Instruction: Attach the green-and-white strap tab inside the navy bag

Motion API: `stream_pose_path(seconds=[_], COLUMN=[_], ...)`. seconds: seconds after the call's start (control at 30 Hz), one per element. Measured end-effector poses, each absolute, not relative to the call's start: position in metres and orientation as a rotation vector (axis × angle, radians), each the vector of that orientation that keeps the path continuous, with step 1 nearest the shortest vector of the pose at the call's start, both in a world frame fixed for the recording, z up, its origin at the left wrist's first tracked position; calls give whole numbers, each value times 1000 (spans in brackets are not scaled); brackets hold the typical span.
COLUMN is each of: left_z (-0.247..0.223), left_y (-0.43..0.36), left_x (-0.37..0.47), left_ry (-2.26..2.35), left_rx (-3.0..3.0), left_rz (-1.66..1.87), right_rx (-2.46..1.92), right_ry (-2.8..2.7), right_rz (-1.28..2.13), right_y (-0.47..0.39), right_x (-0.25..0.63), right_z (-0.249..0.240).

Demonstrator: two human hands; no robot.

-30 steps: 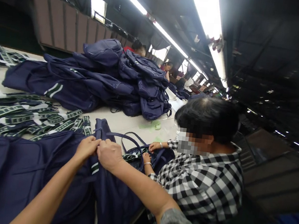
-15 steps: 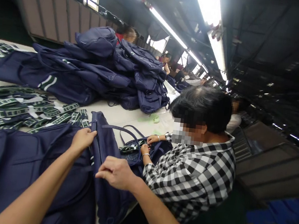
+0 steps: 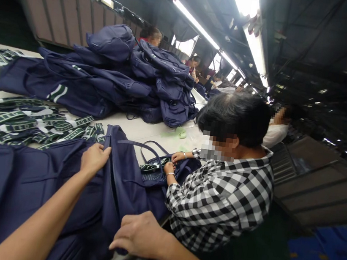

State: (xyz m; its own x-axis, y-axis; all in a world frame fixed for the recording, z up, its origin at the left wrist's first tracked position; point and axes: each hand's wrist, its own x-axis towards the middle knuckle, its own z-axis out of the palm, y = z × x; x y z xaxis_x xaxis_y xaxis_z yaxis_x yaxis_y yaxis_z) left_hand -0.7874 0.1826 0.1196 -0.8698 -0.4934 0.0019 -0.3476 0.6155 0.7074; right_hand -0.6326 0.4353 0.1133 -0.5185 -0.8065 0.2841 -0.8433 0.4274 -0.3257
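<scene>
A navy bag lies across the table in front of me, with a long dark opening along its near side. My left hand pinches the bag's upper edge at the far end of that opening. Lower and nearer to me, my right hand has its fingers curled on the bag's near end; some fingertips are hidden. Under my left forearm a larger navy bag is spread flat. Green and white lettered straps lie in a tangled heap behind it.
A tall pile of navy bags stands at the back of the pale table. At my right, a person in a checked shirt has both hands on another navy bag with straps. Other people are farther back; blue items lie lower right.
My right hand has moved down and toward me along the bag. The bag's opening has become wider, and its near end has shifted. My left hand stays at the upper edge.
</scene>
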Motion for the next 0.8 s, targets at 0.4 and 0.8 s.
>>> stream_pose_path(seconds=[0.4, 0.8], left_z=[109, 122], left_y=[228, 177], left_x=[-708, -665], left_ry=[-2689, -2617], left_rx=[765, 1121], left_rz=[-1153, -925], right_rx=[668, 301], right_ry=[-2865, -2999], right_rz=[792, 209], right_y=[353, 395], right_x=[-709, -772], right_z=[144, 173])
